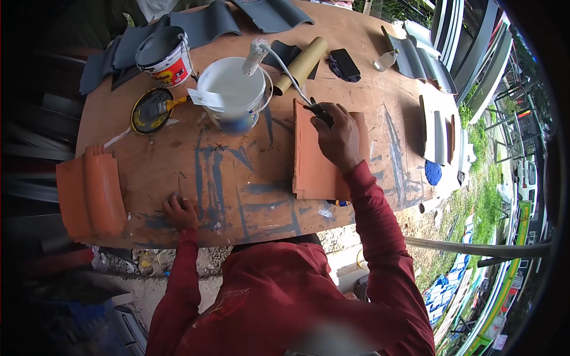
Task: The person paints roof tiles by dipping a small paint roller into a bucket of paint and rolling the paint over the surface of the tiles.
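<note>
My right hand (341,135) is closed around the dark handle of a paint roller (255,57). The roller's fluffy white head is over the far rim of a large white bucket (228,80) of pale paint. Beneath my right hand and forearm lies a flat terracotta roof tile (312,160), partly covered by them. My left hand (180,212) rests on the wooden table near its front edge, fingers spread and slightly bent, holding nothing. To its left is a ridged terracotta roof tile (92,196).
A smaller paint bucket (163,59) stands at the back left, beside a dark lid (142,121) with a yellow-handled brush (166,105). Grey roof tiles (208,24) line the far edge. A cardboard tube (303,64), a phone (345,64) and painted tiles (436,130) lie rightward.
</note>
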The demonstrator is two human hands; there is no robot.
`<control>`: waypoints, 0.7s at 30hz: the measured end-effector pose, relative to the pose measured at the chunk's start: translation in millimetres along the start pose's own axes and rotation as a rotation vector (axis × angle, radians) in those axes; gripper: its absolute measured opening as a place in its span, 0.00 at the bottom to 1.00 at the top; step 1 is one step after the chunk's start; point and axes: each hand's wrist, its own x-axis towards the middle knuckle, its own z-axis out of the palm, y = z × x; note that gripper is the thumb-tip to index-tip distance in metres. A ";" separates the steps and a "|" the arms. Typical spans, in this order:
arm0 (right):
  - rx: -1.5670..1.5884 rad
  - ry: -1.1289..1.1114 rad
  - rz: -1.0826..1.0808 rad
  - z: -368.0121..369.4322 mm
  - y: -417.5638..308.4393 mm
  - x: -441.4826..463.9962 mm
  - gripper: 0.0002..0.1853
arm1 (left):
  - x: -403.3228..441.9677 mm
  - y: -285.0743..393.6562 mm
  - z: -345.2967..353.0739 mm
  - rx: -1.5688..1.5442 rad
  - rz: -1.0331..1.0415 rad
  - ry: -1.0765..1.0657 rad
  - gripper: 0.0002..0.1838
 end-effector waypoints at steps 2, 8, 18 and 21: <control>0.067 0.074 -0.052 9.0 4.8 -12.0 0.14 | -1.6 -0.1 3.8 0.063 0.006 0.033 0.21; 0.218 0.004 0.022 -2.9 25.7 -43.1 0.14 | -5.0 12.8 6.5 0.282 -0.022 -0.008 0.22; 0.240 -0.441 0.522 -133.4 188.7 -142.1 0.15 | -17.3 66.5 35.3 0.437 -0.281 0.089 0.29; -0.072 -0.405 0.032 -155.4 197.2 -111.7 0.12 | -16.7 69.1 32.1 0.376 -0.263 0.111 0.30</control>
